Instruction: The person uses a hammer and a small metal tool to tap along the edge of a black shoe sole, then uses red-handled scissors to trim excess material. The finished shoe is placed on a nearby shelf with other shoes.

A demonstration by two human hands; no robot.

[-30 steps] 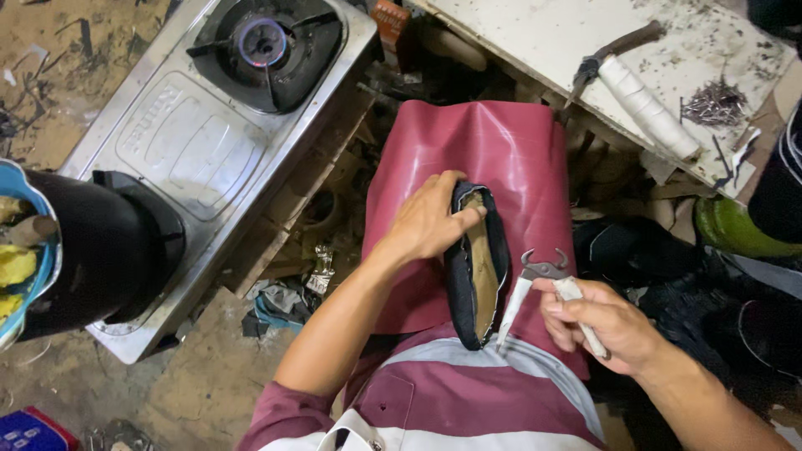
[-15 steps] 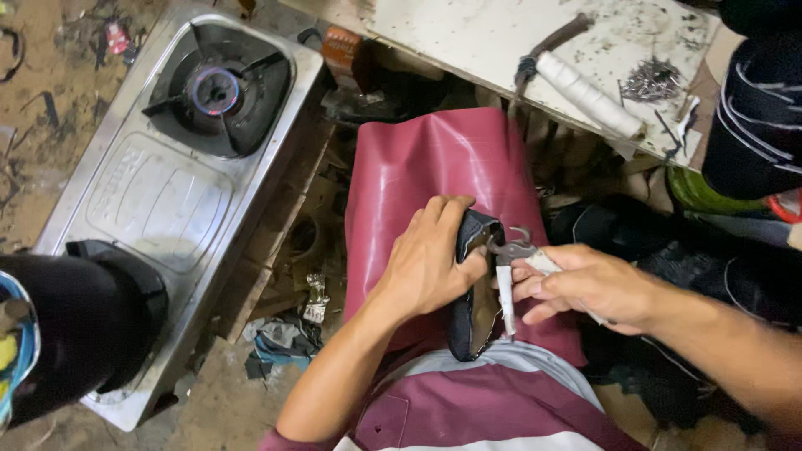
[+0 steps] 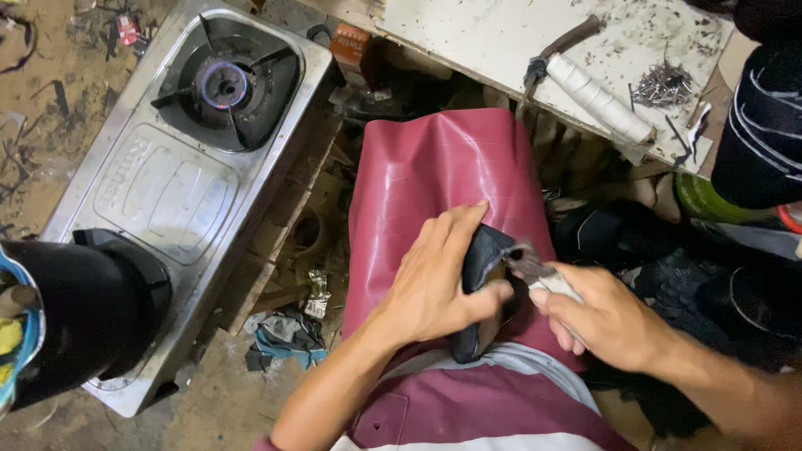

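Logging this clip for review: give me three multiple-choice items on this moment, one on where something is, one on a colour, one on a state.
1. Where does the black shoe rest?
A. on the stove
B. on the maroon apron over the lap
C. on the white bench

2. What colour is the apron?
A. maroon
B. green
C. yellow

3. What is the state of the stove burner?
A. covered by a pot
B. unlit
C. lit with a blue flame

Answers: 1 B, the left hand presses the shoe on the apron while the right hand works pincers at it; 2 A, it shows dark red; 3 C, a blue ring glows.
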